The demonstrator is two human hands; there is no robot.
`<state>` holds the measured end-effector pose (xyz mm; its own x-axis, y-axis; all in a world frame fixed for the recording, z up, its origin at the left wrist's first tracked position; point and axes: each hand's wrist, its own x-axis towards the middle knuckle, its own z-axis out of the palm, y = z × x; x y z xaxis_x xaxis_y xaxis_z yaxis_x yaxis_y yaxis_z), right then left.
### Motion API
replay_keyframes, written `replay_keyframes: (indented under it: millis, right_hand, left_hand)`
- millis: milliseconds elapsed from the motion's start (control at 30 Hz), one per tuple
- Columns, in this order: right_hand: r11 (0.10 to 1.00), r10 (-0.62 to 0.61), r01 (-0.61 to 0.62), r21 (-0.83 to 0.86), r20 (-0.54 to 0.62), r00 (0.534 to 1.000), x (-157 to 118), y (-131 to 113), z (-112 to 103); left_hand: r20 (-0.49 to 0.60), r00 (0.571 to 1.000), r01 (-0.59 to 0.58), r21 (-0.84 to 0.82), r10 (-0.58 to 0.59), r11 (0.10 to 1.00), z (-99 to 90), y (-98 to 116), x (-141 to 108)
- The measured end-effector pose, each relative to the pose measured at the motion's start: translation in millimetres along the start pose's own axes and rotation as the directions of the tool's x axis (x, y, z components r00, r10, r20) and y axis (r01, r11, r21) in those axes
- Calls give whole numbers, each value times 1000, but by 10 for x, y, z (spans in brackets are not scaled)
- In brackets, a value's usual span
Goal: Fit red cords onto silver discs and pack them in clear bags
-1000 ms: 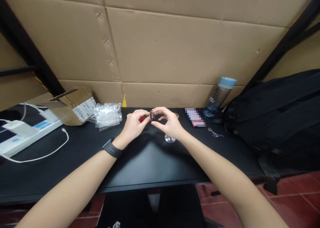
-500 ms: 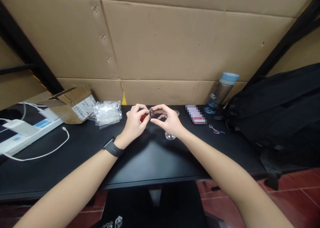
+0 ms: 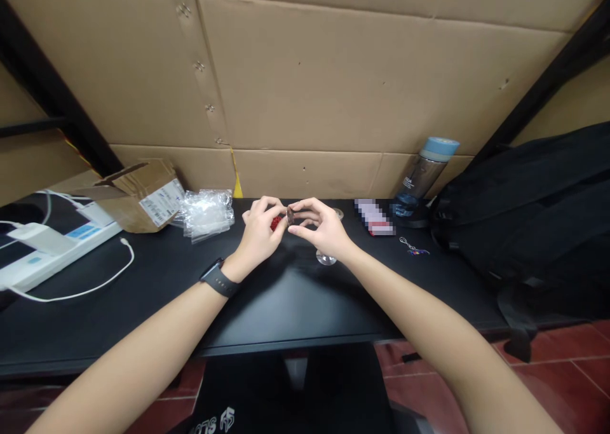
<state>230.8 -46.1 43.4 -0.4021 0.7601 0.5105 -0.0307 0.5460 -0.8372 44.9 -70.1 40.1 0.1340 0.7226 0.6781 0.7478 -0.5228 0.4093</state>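
My left hand (image 3: 260, 234), with a black watch on its wrist, is closed round a bunched red thing (image 3: 275, 223) that shows between its fingers. Facing it, my right hand (image 3: 324, 229) pinches a small dark brown round object (image 3: 290, 216) between thumb and fingertips. The brown object lies between the two hands and touches the left fingertips. Both hands are raised over the black table. Partly behind the right hand is a clear round disc (image 3: 326, 258).
A cardboard box (image 3: 147, 196), clear plastic bags (image 3: 208, 213) and a white power strip (image 3: 61, 250) with cables stand left. On the right are a phone-like item (image 3: 374, 217), a keychain (image 3: 412, 248), a blue-capped bottle (image 3: 424, 176) and a black backpack (image 3: 528, 224).
The brown object has turned and now shows narrower and less of its face. Both hands keep nearly the same pose; the whole view has shifted slightly.
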Motion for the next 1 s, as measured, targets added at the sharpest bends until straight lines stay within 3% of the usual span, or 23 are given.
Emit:
replay_keyframes:
  millis: [367,767,1000]
  right_hand:
    - [999,-33,32,-22,-39,999,6,-66,-18]
    - [999,-31,30,-22,-42,999,3,-106,-21]
    - [998,-40,39,-48,-25,999,4,-94,-26]
  left_hand:
    - [32,997,-70,85,67,994,-36,-28,30]
    - [-11,989,-143,204,148,969,-34,-33,6]
    - [-43,992,-108,170,117,979,-54,-11,5]
